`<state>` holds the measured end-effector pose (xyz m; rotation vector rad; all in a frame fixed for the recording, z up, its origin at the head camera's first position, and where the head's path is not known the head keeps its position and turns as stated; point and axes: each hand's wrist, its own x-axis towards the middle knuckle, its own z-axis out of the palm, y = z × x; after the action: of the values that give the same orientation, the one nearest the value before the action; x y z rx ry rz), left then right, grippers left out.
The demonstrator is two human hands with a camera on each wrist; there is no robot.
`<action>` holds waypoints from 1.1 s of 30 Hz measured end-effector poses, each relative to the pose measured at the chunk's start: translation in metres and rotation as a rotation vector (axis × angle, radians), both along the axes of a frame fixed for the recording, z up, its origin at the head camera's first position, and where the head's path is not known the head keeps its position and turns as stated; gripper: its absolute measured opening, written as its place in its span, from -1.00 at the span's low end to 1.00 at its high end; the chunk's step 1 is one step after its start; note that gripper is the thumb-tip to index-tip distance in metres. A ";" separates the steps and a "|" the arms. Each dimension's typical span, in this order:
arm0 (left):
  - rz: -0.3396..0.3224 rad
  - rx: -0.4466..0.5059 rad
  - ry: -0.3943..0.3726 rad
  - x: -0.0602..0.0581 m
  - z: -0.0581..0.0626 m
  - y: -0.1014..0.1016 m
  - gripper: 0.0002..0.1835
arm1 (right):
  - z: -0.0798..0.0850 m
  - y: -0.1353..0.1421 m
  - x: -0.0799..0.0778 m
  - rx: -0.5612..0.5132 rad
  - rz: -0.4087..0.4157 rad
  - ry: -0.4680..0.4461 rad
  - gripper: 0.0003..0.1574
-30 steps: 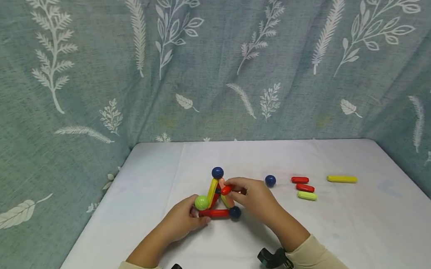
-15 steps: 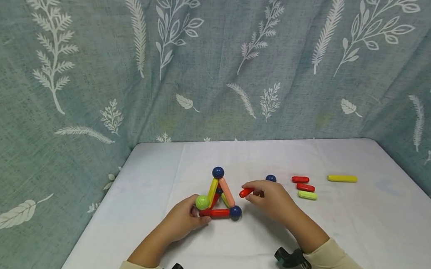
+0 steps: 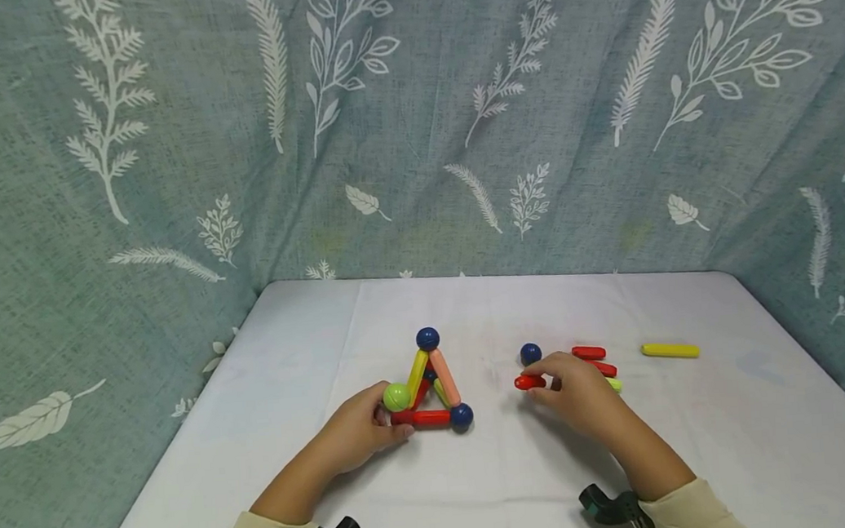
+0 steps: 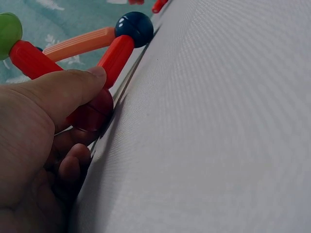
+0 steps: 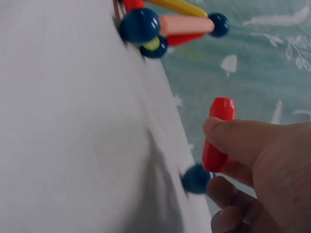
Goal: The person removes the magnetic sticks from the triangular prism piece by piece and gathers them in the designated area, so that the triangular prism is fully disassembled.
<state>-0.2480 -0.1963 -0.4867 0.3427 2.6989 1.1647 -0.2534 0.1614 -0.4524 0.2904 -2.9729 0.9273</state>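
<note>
A frame built from coloured rods and balls stands left of the table's middle. Its visible parts include a yellow rod (image 3: 417,377), a pink rod (image 3: 445,377), a green ball (image 3: 397,397), a blue top ball (image 3: 428,339) and a front red rod (image 3: 429,418). My left hand (image 3: 357,432) grips its lower left corner, thumb and fingers around a dark red ball (image 4: 95,114). Well to the right, clear of the frame, my right hand (image 3: 578,390) pinches a short red rod (image 5: 219,136) between thumb and fingers, above the table.
A loose blue ball (image 3: 530,354) lies just beyond the right hand. Behind that hand are two short red rods (image 3: 588,352) and a partly hidden light green rod (image 3: 615,385). Farther right lies a longer yellow rod (image 3: 670,350). A patterned cloth (image 3: 413,134) hangs behind the white table (image 3: 325,344).
My right hand has moved right, away from the frame, carrying the short red rod toward the loose pieces. The left hand keeps its hold and the frame has stayed put.
</note>
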 end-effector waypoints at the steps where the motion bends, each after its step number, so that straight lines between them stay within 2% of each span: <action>1: 0.001 0.000 0.000 0.000 0.000 0.000 -0.58 | 0.000 0.005 0.001 0.004 -0.003 -0.006 -0.63; 8: 0.002 0.014 -0.003 -0.001 -0.001 0.001 -0.56 | 0.001 0.034 0.004 0.018 -0.025 -0.031 -0.69; 11: 0.022 0.037 -0.012 -0.001 0.001 0.001 -0.52 | 0.001 0.046 0.005 0.033 -0.037 -0.039 -0.63; 17: 0.062 0.166 -0.018 0.000 0.003 0.003 -0.42 | -0.002 0.067 0.006 0.065 -0.059 -0.051 -0.63; 24: 0.029 0.300 -0.062 0.002 0.001 0.005 -0.23 | 0.000 0.085 0.006 0.110 -0.070 -0.119 -0.67; 26: 0.011 0.302 -0.067 0.002 0.000 0.005 -0.21 | 0.001 0.089 0.005 0.123 -0.085 -0.148 -0.66; 29: -0.001 0.254 -0.054 0.002 0.000 0.004 -0.25 | 0.003 0.094 0.005 0.135 -0.104 -0.182 -0.69; 33: 0.004 0.200 -0.046 0.000 0.000 0.004 -0.28 | 0.001 0.100 0.006 0.141 -0.101 -0.170 -0.74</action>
<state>-0.2475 -0.1927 -0.4867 0.3348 2.5512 1.4292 -0.2475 0.2611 -0.4516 0.0639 -3.1797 0.7702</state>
